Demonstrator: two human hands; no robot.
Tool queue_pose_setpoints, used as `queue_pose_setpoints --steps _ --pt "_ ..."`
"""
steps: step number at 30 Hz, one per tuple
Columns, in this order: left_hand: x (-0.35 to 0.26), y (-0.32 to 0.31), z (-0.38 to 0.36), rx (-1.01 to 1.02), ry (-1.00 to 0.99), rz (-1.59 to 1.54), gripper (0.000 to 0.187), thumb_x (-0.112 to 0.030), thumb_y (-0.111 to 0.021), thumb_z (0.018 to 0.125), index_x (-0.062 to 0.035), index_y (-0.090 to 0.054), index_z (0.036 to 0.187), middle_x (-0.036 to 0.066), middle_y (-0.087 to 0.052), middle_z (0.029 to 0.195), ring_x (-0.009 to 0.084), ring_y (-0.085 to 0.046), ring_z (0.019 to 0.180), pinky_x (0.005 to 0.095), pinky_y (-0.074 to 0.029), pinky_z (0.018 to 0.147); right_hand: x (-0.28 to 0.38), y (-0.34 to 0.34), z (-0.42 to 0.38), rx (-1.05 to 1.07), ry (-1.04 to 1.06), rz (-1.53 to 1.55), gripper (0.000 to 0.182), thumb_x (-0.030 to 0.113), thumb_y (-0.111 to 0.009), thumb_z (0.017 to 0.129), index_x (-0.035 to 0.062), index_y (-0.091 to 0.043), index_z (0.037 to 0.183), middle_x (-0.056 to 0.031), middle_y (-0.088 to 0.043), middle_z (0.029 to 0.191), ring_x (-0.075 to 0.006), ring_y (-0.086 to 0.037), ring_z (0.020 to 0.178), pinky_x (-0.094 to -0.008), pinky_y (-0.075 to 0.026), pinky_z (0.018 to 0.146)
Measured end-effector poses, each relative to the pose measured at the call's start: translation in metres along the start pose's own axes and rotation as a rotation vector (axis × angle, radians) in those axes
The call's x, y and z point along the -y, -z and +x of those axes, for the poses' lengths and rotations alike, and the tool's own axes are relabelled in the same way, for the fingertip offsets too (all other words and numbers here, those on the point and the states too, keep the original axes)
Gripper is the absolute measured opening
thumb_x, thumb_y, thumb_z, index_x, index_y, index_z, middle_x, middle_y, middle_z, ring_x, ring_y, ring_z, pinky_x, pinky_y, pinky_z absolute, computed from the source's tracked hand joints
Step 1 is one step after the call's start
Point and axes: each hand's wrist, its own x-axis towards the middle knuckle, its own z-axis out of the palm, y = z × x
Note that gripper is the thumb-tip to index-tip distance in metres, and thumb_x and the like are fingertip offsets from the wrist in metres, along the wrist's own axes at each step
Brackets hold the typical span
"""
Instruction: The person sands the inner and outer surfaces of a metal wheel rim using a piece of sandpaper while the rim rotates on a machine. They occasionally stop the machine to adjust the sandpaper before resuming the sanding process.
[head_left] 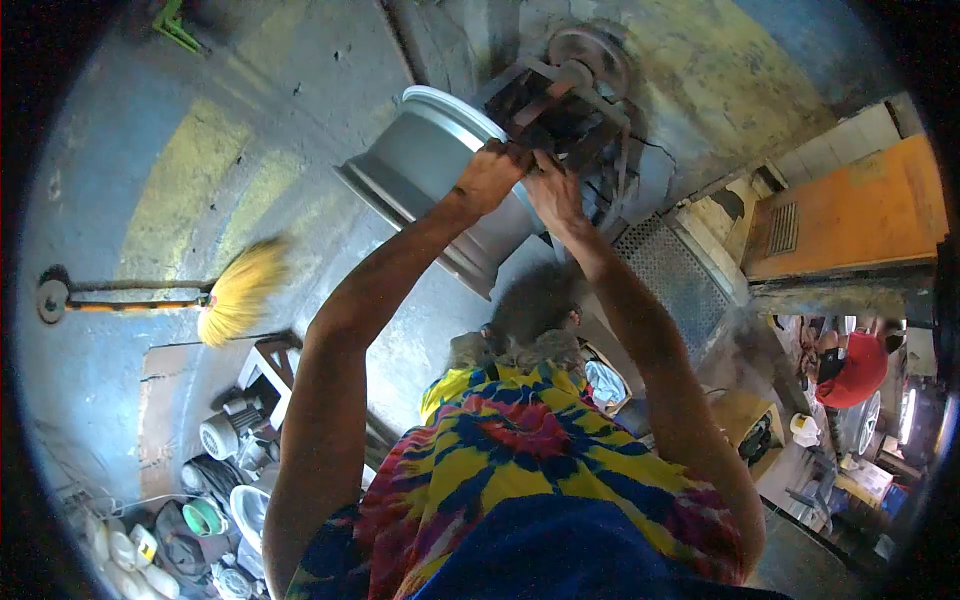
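Note:
A silver-grey wheel rim (430,150) is tilted in front of me, its barrel facing left and its bright lip up. My left hand (490,178) is closed at the lip, fingers curled over the edge. Right beside it, my right hand (552,195) is also closed at the same edge, the knuckles of both nearly touching. The fingertips are hidden, so anything small between them and the metal does not show. Just beyond my hands stands a dark machine frame with a round pulley wheel (590,62), close against the rim.
A straw broom (240,292) lies at left. Electric motors (228,432) and clutter fill the lower left. At right are a perforated metal plate (675,280), an orange panel (850,215) and a person in a red top (853,370).

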Motion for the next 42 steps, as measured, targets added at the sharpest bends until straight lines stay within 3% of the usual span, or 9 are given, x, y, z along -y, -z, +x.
queue_pose_setpoints --steps 5,11,14,16,20,23,29,31,42 --pt "-0.001 0.006 0.002 -0.083 0.003 0.08 0.024 -0.005 -0.064 0.073 -0.0041 -0.061 0.096 0.013 -0.062 0.092 0.0281 -0.064 0.086 0.0372 -0.052 0.079 -0.003 -0.001 0.005 0.022 -0.005 0.024 0.009 0.012 -0.067 0.076 0.0082 -0.069 0.083 -0.0089 -0.062 0.095 -0.0246 -0.064 0.088 -0.0349 -0.054 0.076" --pt "0.001 0.007 0.003 -0.046 0.039 0.077 0.031 -0.004 -0.064 0.072 -0.0026 -0.06 0.102 0.014 -0.062 0.096 0.0288 -0.064 0.088 0.0382 -0.052 0.078 -0.006 0.0 0.011 -0.076 0.035 0.024 0.008 0.014 -0.067 0.076 0.0064 -0.069 0.08 -0.0089 -0.063 0.092 -0.023 -0.065 0.088 -0.0338 -0.055 0.074" --pt "0.011 -0.005 0.005 -0.097 0.033 0.0 0.033 0.0 -0.061 0.072 -0.0018 -0.061 0.104 0.015 -0.065 0.096 0.0313 -0.064 0.087 0.0415 -0.052 0.077 -0.008 0.001 0.015 0.078 0.021 0.034 0.01 0.013 -0.067 0.076 0.006 -0.07 0.081 -0.0095 -0.065 0.093 -0.0234 -0.066 0.087 -0.0347 -0.055 0.074" --pt "0.018 -0.002 0.008 -0.059 0.037 0.071 0.041 -0.002 -0.063 0.072 -0.0009 -0.056 0.112 0.014 -0.062 0.097 0.0298 -0.064 0.087 0.0389 -0.052 0.077 -0.01 -0.001 0.024 0.08 -0.013 0.149 0.012 0.006 -0.059 0.079 0.002 -0.07 0.082 -0.0143 -0.067 0.104 -0.0305 -0.068 0.083 -0.0404 -0.056 0.071" --pt "0.026 -0.007 0.007 -0.024 0.101 0.022 0.045 -0.002 -0.063 0.073 -0.0042 -0.054 0.117 0.014 -0.064 0.096 0.0302 -0.064 0.088 0.0398 -0.052 0.077 -0.013 -0.004 0.037 -0.014 0.042 0.213 0.011 0.008 -0.06 0.078 0.0017 -0.069 0.081 -0.0159 -0.067 0.101 -0.0322 -0.068 0.077 -0.0422 -0.056 0.067" --pt "0.027 -0.009 0.006 -0.076 0.167 0.063 0.042 -0.003 -0.064 0.073 -0.0064 -0.058 0.114 0.014 -0.066 0.093 0.0313 -0.065 0.086 0.0411 -0.052 0.077 -0.017 0.005 0.045 0.01 0.08 0.236 0.011 0.009 -0.061 0.078 0.0018 -0.069 0.081 -0.0164 -0.067 0.099 -0.0335 -0.067 0.076 -0.0427 -0.055 0.068" --pt "0.042 0.035 0.03 0.1 0.171 0.106 0.012 -0.006 -0.063 0.078 -0.0078 -0.07 0.088 0.015 -0.068 0.088 0.0307 -0.068 0.085 0.0406 -0.056 0.074 -0.021 0.004 0.074 -0.161 0.028 0.346 0.013 0.011 -0.062 0.08 0.0039 -0.07 0.088 -0.0156 -0.067 0.102 -0.0386 -0.063 0.088 -0.05 -0.05 0.079" --pt "0.044 0.035 0.032 0.063 0.162 0.108 0.012 -0.006 -0.063 0.079 -0.0076 -0.07 0.089 0.015 -0.068 0.088 0.0311 -0.068 0.085 0.0408 -0.056 0.074 -0.023 0.009 0.084 0.125 -0.101 0.455 0.017 0.015 -0.064 0.081 0.0047 -0.071 0.092 -0.0189 -0.067 0.099 -0.0412 -0.062 0.091 -0.0514 -0.049 0.083" --pt "0.041 0.04 0.047 0.13 0.135 0.169 0.011 -0.009 -0.063 0.08 -0.0093 -0.07 0.089 0.013 -0.07 0.087 0.0302 -0.07 0.088 0.0406 -0.057 0.076 -0.023 0.009 0.079 0.155 -0.171 0.398 0.02 0.021 -0.067 0.079 0.0061 -0.072 0.092 -0.0201 -0.068 0.094 -0.0409 -0.063 0.091 -0.0507 -0.05 0.083"
